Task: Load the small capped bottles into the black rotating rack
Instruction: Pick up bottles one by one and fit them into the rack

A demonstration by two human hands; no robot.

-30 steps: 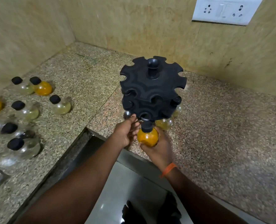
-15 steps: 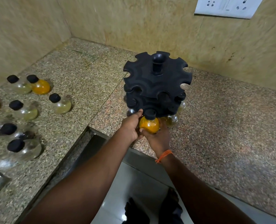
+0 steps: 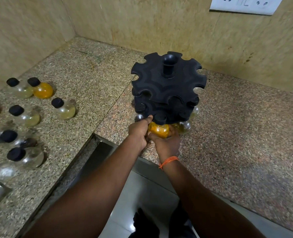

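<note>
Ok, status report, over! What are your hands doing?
Right hand holds orange bottle, cap at a lower slot of rack. Left hand touches rack edge with thumb. Nothing seen in the way. Over.

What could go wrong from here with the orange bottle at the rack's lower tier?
1. The right hand holds the orange bottle near the front edge of the counter; if it slips before seating, it may fall to the floor.
2. The black rack rotates, and the left hand touches its rim with just the thumb, so pushing might turn the slot away.
3. The hanging bottles alongside are close and could get knocked.
</note>
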